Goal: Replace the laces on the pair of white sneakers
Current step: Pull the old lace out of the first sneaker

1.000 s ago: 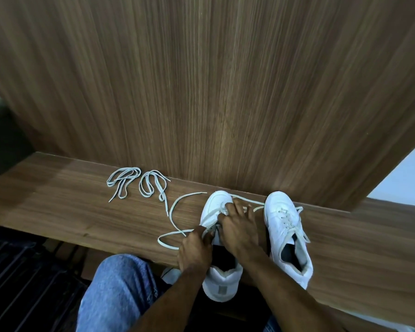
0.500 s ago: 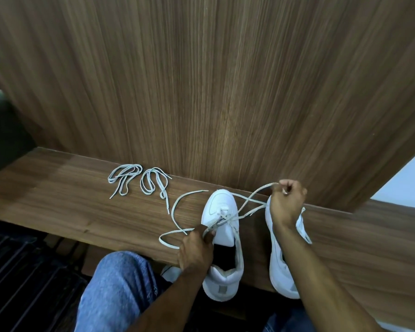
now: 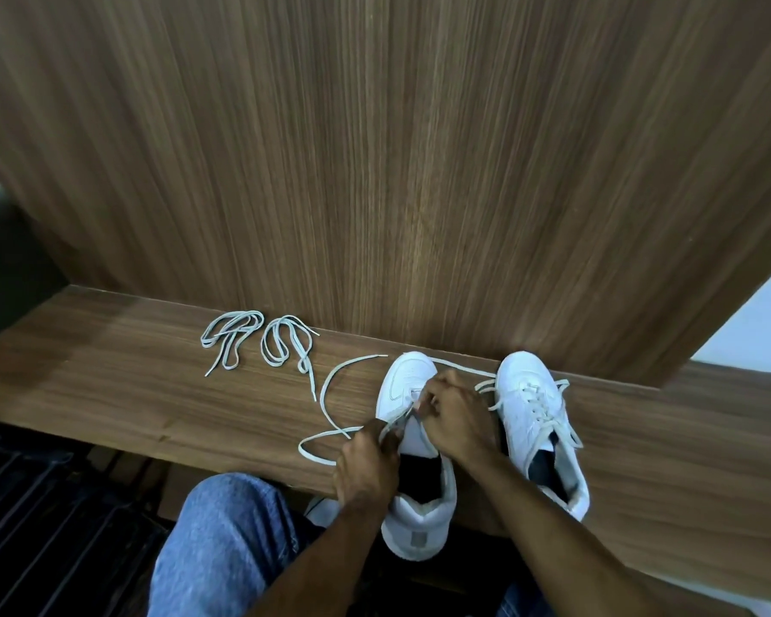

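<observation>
Two white sneakers stand toe-first on a wooden ledge (image 3: 108, 394). The left sneaker (image 3: 408, 380) is half unlaced, its heel hanging over the ledge's front edge. My left hand (image 3: 366, 465) pinches its loose lace (image 3: 330, 385), which loops off to the left. My right hand (image 3: 457, 416) rests over the eyelets and grips the same lace near the tongue. The right sneaker (image 3: 530, 407) is fully laced and untouched. Two loose laces lie coiled further left: one bundle (image 3: 230, 338) and a second bundle (image 3: 286, 345).
A tall wooden panel (image 3: 375, 171) rises straight behind the ledge. My knee in blue jeans (image 3: 223, 541) sits below the front edge. A dark ribbed mat (image 3: 41, 527) covers the floor at the lower left.
My right hand, which had pulled the lace up and to the right over the other sneaker, has come back down onto the left sneaker's eyelets. The left hand stayed in place.
</observation>
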`<action>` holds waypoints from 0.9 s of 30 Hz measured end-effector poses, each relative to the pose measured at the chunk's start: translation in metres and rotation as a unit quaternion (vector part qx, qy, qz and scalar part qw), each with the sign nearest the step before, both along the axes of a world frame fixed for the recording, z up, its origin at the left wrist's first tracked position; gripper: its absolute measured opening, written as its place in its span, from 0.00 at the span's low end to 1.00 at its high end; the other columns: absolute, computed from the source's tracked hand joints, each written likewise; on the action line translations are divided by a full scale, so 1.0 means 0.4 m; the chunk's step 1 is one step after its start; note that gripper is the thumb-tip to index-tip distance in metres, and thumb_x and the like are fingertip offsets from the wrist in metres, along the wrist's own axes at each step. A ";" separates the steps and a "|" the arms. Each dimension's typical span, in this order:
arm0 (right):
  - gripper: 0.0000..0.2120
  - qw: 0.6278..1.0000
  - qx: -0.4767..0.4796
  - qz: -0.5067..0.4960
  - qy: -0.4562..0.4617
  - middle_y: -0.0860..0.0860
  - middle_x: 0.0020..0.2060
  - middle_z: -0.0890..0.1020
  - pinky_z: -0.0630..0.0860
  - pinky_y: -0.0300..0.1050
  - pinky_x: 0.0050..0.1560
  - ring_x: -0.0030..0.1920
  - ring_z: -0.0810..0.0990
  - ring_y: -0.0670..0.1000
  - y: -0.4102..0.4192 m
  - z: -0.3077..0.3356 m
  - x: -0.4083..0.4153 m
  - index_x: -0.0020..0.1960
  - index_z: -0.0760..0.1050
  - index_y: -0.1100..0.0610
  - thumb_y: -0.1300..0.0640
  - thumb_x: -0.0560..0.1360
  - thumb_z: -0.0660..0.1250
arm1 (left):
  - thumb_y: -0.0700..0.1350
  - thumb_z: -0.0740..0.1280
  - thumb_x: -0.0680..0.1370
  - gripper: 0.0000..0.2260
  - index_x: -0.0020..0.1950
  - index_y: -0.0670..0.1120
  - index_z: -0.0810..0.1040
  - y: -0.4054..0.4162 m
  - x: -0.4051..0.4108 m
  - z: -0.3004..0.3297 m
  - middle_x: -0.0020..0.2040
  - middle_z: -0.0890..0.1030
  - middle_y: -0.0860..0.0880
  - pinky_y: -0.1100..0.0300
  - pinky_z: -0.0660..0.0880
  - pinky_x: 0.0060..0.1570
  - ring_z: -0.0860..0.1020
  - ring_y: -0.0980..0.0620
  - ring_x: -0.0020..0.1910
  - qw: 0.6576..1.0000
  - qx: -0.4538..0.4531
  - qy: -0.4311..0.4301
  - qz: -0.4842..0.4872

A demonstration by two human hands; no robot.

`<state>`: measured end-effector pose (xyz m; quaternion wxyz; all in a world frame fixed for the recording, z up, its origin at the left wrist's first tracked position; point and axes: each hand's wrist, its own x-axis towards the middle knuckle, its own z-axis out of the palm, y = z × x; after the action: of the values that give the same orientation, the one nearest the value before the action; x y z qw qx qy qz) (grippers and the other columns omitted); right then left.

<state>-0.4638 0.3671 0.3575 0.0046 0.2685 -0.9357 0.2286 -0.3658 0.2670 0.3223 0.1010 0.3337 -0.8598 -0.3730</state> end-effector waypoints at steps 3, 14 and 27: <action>0.13 0.969 -0.216 -0.101 -0.058 0.46 0.46 0.73 0.73 0.46 0.47 0.47 0.78 0.52 0.036 0.052 -0.026 0.35 0.72 0.47 0.60 0.75 0.66 | 0.56 0.62 0.79 0.11 0.52 0.50 0.77 0.000 -0.004 0.000 0.49 0.82 0.41 0.51 0.73 0.44 0.79 0.37 0.51 1.000 -0.006 0.003 -0.001; 0.20 0.994 0.070 -0.051 -0.068 0.51 0.55 0.81 0.74 0.47 0.53 0.57 0.79 0.56 0.041 0.024 0.058 0.60 0.75 0.49 0.43 0.72 0.65 | 0.56 0.63 0.78 0.11 0.52 0.51 0.78 0.002 -0.003 0.002 0.48 0.82 0.43 0.53 0.73 0.43 0.79 0.38 0.51 1.000 0.003 0.003 0.019; 0.15 0.947 -0.148 -0.202 -0.202 0.51 0.53 0.84 0.76 0.48 0.56 0.56 0.80 0.56 0.051 -0.018 0.037 0.55 0.81 0.50 0.60 0.72 0.63 | 0.44 0.65 0.74 0.10 0.48 0.59 0.78 -0.045 -0.023 0.035 0.47 0.82 0.47 0.53 0.76 0.45 0.80 0.40 0.51 0.999 0.036 0.013 -0.039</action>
<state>-0.4488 0.3874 0.3501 -0.0990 0.0187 -0.9072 0.4083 -0.3748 0.2492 0.3362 0.0856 0.2985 -0.8567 -0.4118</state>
